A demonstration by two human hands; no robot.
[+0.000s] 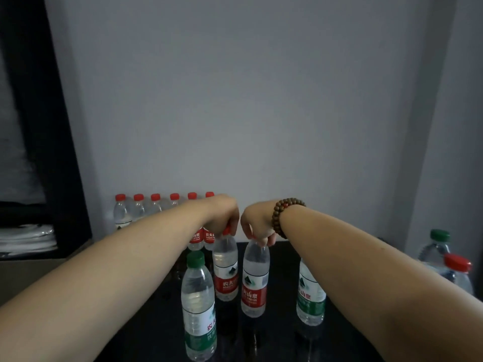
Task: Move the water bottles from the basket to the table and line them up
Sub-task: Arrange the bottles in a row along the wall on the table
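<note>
My left hand point(223, 218) grips the cap of a red-label bottle point(225, 273) standing on the dark table point(277, 343). My right hand point(257, 226), with a bead bracelet on the wrist, grips the top of a second red-label bottle point(254, 283) just to the right of it. A green-capped bottle point(198, 309) stands in front at the left, and another green-label bottle point(311, 296) stands under my right forearm. Along the wall at the back runs a row of several red-capped bottles point(155, 212). The basket is not in view.
At the right edge stand a green-capped bottle point(436, 246) and a red-capped bottle point(457, 273), partly hidden behind my right arm. A dark frame point(47, 126) with stacked white sheets point(26, 239) is at the left. A plain grey wall rises behind the table.
</note>
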